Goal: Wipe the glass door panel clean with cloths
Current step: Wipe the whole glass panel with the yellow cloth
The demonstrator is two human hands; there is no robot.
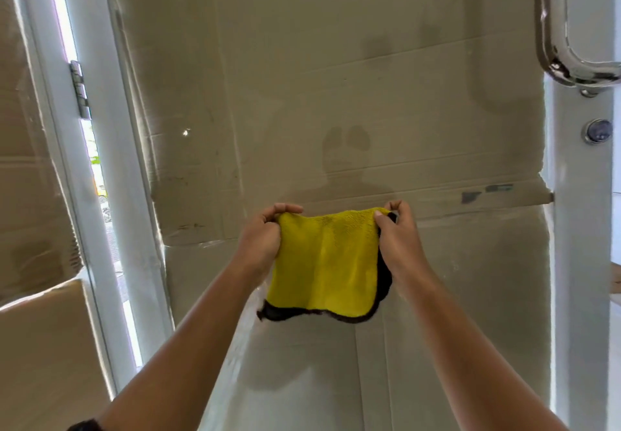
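- Left hand point(260, 240) and right hand point(398, 242): fingers curled, pinching top corners of yellow microfibre cloth point(327, 262).
- Cloth hangs spread before glass door panel point(336, 94); contact unclear.
- Chrome pull handle point(564, 37) upper right.

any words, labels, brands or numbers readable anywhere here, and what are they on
No text is legible.
On the brown cardboard sheet behind the glass door panel: grey-green printed marks, too blurred to read.
On the yellow microfibre cloth, pinched by the left hand and right hand: no label showing.
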